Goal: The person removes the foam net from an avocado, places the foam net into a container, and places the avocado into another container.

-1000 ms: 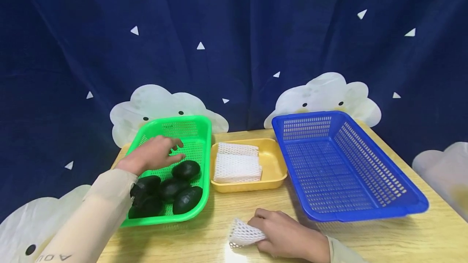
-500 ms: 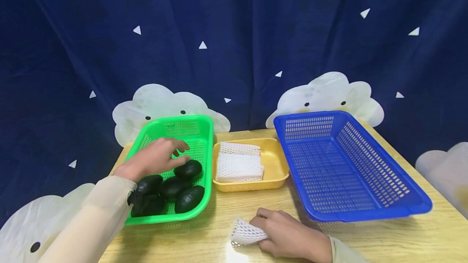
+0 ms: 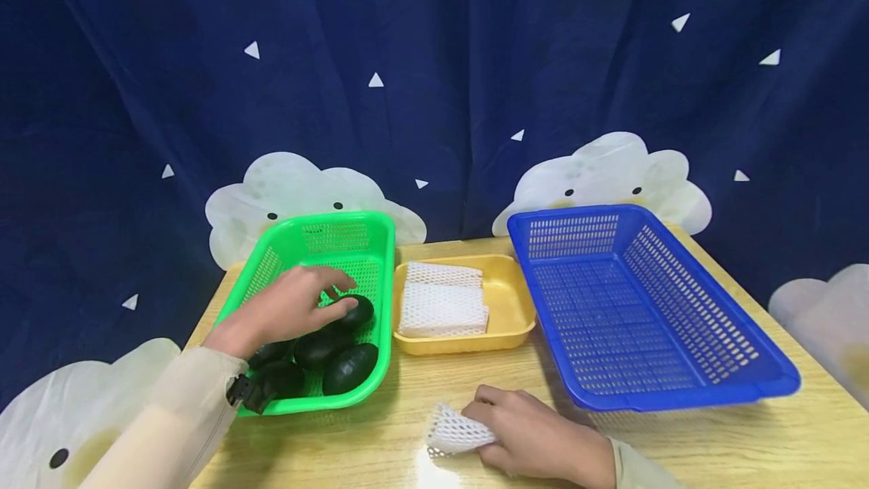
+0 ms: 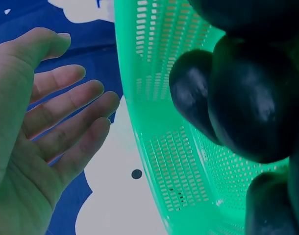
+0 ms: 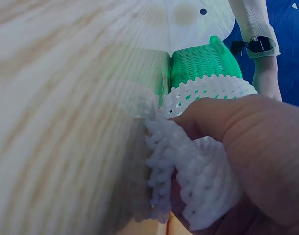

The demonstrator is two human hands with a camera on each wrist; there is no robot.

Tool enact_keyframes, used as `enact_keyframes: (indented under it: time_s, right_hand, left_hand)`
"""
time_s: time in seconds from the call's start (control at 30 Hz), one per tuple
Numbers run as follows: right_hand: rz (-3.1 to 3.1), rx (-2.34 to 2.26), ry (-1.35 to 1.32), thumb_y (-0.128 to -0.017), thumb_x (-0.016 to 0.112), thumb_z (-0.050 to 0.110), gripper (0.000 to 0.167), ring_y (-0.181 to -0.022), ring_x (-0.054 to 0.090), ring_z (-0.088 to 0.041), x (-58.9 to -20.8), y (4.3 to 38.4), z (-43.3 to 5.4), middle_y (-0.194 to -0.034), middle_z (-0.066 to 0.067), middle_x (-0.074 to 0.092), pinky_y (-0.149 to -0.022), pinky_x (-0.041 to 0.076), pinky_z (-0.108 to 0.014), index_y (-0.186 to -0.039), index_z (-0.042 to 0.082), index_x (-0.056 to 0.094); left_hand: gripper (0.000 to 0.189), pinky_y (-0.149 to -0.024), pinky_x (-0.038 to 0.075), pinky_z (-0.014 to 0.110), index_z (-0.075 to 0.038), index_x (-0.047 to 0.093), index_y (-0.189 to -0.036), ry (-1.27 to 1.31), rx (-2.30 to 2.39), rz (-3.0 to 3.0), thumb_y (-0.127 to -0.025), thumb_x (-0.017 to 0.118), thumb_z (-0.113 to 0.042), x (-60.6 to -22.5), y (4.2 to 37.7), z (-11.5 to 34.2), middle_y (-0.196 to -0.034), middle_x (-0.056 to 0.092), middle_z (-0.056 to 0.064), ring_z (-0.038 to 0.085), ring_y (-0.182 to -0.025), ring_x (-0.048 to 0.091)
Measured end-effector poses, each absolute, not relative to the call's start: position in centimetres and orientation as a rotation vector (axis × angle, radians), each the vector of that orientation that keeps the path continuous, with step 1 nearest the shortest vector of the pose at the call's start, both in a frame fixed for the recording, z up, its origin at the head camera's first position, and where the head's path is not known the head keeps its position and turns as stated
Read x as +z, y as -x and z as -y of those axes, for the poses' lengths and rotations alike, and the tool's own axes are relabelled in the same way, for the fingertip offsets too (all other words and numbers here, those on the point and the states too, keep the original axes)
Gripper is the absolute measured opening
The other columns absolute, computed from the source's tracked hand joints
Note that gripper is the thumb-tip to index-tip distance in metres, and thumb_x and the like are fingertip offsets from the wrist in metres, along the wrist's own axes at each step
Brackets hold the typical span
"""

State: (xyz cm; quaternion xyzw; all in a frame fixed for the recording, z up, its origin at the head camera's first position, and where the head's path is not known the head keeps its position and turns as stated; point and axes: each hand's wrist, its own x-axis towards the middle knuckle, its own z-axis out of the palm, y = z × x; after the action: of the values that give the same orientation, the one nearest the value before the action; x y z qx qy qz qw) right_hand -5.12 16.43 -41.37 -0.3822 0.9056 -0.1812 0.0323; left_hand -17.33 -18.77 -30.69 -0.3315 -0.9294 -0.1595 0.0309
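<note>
My left hand is over the green basket, its thumb overlapping the rearmost dark avocado in the head view. In the left wrist view that hand has loosely bent, spread fingers and holds nothing. Several more dark avocados lie in the basket's near half, partly covered by my forearm. Low at the front of the table, my right hand pinches a white foam net sleeve. Seen from the right wrist, the sleeve has its mesh end spread open past the thumb.
A yellow tray between the baskets holds a stack of folded white foam nets. To its right stands a blue basket. Behind the wooden table hangs a dark blue curtain.
My left hand has come down and slightly nearer, so its thumb now overlaps the rear avocado. The right hand and its foam net sleeve have stayed in place.
</note>
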Motion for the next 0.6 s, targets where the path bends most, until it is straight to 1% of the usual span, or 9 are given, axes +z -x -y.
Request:
enact_keyframes:
  time_s: [0.1, 0.27, 0.4, 0.53, 0.6]
  right_hand:
    - [-2.787, -0.553, 1.173, -0.081, 0.077, 0.019, 0.032, -0.076, 0.053, 0.006, -41.4, 5.1, -16.4, -0.097, 0.011, 0.064, -0.067, 0.051, -0.017, -0.113, 0.021, 0.073]
    - [-2.768, -0.557, 1.152, -0.083, 0.076, 0.019, 0.033, -0.080, 0.056, 0.006, -41.4, 5.1, -16.4, -0.101, 0.010, 0.065, -0.071, 0.053, -0.018, -0.116, 0.020, 0.073]
    - [-2.761, -0.561, 1.160, -0.083, 0.076, 0.019, 0.033, -0.081, 0.056, 0.006, -41.4, 5.1, -16.3, -0.102, 0.010, 0.066, -0.072, 0.054, -0.018, -0.116, 0.020, 0.073]
    - [-2.746, -0.569, 1.148, -0.084, 0.076, 0.019, 0.033, -0.082, 0.056, 0.007, -41.3, 5.1, -16.4, -0.102, 0.011, 0.065, -0.072, 0.054, -0.017, -0.117, 0.020, 0.073]
    - [-2.738, -0.567, 1.139, -0.085, 0.076, 0.019, 0.033, -0.084, 0.056, 0.007, -41.2, 5.1, -16.4, -0.103, 0.011, 0.065, -0.074, 0.055, -0.017, -0.118, 0.021, 0.072]
  left_hand:
    - [0.027, -0.091, 0.061, 0.040, -0.014, 0.076, -0.116, 1.037, -0.486, 2.838, -0.097, 0.071, -0.033, -31.0, 16.9, 18.5, -0.111, 0.079, 0.000, 0.013, -0.096, 0.074]
    - [0.027, -0.093, 0.060, 0.039, -0.016, 0.076, -0.117, 1.044, -0.478, 2.825, -0.097, 0.070, -0.035, -31.2, 16.1, 18.1, -0.111, 0.078, -0.004, 0.013, -0.102, 0.074]
    - [0.028, -0.092, 0.061, 0.037, -0.017, 0.075, -0.118, 1.043, -0.484, 2.816, -0.098, 0.070, -0.036, -30.8, 15.5, 17.8, -0.112, 0.077, -0.006, 0.011, -0.101, 0.074]
    - [0.028, -0.089, 0.061, 0.035, -0.017, 0.075, -0.118, 1.070, -0.480, 2.785, -0.097, 0.071, -0.036, -30.3, 14.9, 17.3, -0.109, 0.077, -0.007, 0.009, -0.096, 0.074]
    - [0.029, -0.089, 0.061, 0.034, -0.017, 0.075, -0.117, 1.080, -0.474, 2.764, -0.097, 0.072, -0.037, -30.1, 14.5, 17.1, -0.109, 0.077, -0.007, 0.009, -0.096, 0.073]
